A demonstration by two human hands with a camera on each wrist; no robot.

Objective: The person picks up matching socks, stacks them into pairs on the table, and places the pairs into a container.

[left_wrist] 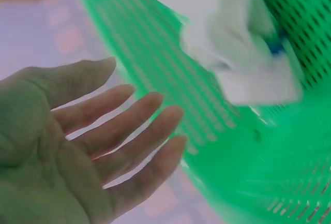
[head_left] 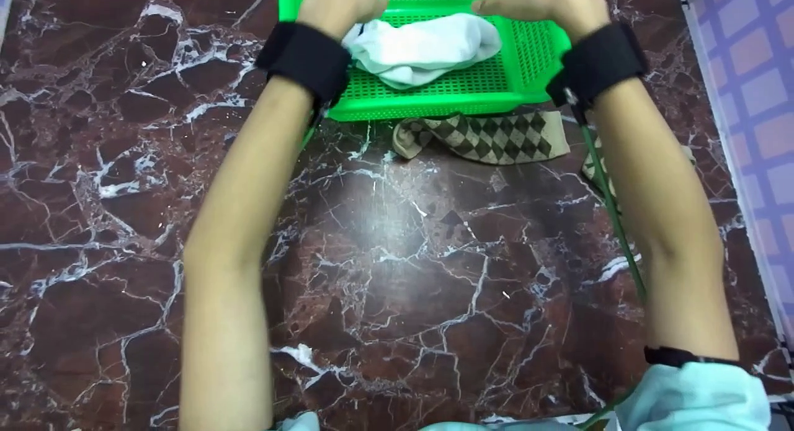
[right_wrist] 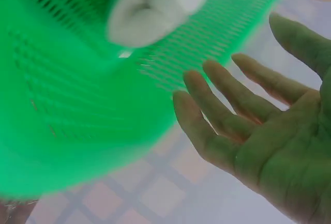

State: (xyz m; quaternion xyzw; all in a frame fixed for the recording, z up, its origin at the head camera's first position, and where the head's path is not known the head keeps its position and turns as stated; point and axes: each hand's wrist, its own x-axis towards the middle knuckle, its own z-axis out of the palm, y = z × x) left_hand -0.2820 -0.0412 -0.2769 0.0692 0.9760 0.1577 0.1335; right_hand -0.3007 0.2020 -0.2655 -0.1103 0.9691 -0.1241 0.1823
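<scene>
A bunched white sock [head_left: 428, 46] lies in a green plastic basket [head_left: 434, 102] at the top of the head view. My left hand [head_left: 341, 6] is over the basket's left side, partly cut off by the frame edge. In the left wrist view that hand [left_wrist: 103, 136] has its fingers extended and spread near the basket wall, holding nothing. My right hand [head_left: 549, 3] is over the basket's right side. Its fingers are likewise extended and apart in the right wrist view, where the palm [right_wrist: 289, 151] shows and nothing is held.
A brown argyle sock [head_left: 496, 136] lies along the basket's near edge on the dark red marbled surface [head_left: 384, 263]. Another patterned cloth [head_left: 592, 167] is partly hidden under my right forearm. A purple checked panel with a white edge [head_left: 744, 108] runs down the right side.
</scene>
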